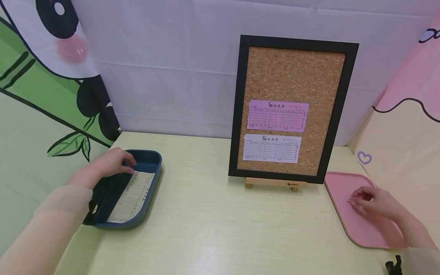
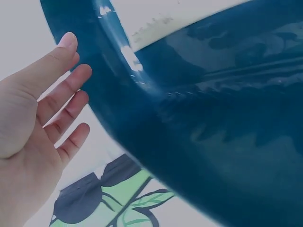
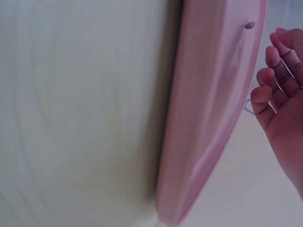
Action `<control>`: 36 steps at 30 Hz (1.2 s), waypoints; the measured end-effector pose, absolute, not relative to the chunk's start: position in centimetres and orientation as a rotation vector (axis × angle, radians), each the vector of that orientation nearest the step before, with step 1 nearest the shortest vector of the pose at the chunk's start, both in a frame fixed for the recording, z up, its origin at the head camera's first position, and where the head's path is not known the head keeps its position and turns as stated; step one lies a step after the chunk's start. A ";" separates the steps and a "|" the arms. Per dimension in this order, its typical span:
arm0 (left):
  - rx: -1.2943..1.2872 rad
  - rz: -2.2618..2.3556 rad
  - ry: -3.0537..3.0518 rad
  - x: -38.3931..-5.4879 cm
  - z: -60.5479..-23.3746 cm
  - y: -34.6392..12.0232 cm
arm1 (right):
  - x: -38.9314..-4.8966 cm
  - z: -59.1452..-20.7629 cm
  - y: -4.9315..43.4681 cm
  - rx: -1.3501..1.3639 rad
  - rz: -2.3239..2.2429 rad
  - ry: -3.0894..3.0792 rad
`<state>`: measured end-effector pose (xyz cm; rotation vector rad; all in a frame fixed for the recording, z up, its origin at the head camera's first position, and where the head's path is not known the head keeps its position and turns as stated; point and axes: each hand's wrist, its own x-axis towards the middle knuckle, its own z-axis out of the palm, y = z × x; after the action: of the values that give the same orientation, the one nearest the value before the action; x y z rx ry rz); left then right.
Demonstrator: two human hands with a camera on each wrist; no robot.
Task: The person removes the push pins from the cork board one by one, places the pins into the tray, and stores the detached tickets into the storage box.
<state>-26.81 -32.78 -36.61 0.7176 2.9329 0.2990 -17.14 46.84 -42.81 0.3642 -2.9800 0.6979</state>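
Note:
My left hand (image 1: pixel 115 164) is over the far end of a dark blue tray (image 1: pixel 156 181). A stack of white printed slips (image 1: pixel 134 198) lies in the tray, with the fingertips near its far end in the head view. In the left wrist view the fingers (image 2: pixel 71 85) are loosely bent beside the tray wall, holding nothing. Over a pink tray (image 1: pixel 338 187) on the right is my right hand (image 1: pixel 376 202), fingers softly bent. A small metal push pin (image 3: pixel 249 25) stands in that tray, a short way from the fingertips in the right wrist view.
A black-framed corkboard (image 1: pixel 295 76) stands on a small wooden easel (image 1: pixel 275 182) at the back. A pink slip (image 1: pixel 277 116) and a white slip (image 1: pixel 272 149) are pinned to it, one above the other. Printed cloth (image 1: pixel 165 76) hangs behind the pale table (image 1: pixel 220 229).

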 end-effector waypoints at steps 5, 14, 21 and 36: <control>0.712 0.270 2.982 -26.4 -35.3 -31.7 | -17.2 -41.7 46.6 0.423 0.702 -2.917; 0.575 0.266 3.094 -25.7 -32.8 -29.3 | -17.2 -38.6 45.4 0.345 0.678 -2.896; 0.524 0.276 3.167 -24.8 -31.2 -27.3 | -17.1 -35.9 44.2 0.297 0.647 -2.853; 0.512 0.467 3.296 -23.0 -29.1 -23.1 | -17.1 -32.7 41.0 0.158 0.629 -2.682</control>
<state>-23.03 -23.12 -29.07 0.5118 3.2955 0.4668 -17.09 41.04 -32.71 0.1577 -2.6816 0.6292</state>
